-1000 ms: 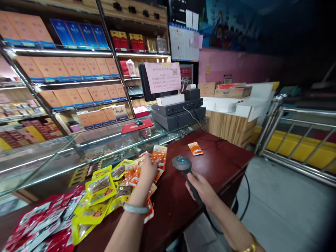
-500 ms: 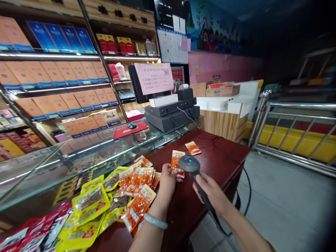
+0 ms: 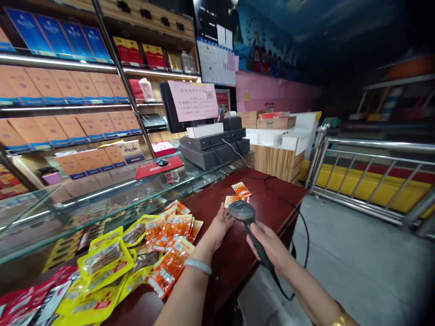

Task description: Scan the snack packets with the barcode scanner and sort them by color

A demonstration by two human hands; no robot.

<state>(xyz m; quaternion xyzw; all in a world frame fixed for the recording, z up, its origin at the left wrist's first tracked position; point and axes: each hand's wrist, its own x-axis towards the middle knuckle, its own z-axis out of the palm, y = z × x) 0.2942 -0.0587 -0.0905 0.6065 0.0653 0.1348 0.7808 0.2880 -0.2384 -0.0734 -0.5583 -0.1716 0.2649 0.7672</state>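
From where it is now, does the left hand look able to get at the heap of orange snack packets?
Probably yes: the left hand lies open on the table beside the orange snack packets, nothing between them.

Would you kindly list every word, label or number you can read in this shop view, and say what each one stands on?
None can be read for certain.
Pink paper notice on the monitor: printed lines, too small.
Dark characters on the wooden board above the shelves: blurred.
Orange snack packets, including the one at the left hand: print too small.
Papers on the wall board: unreadable.
Barcode scanner in the right hand: no visible text.
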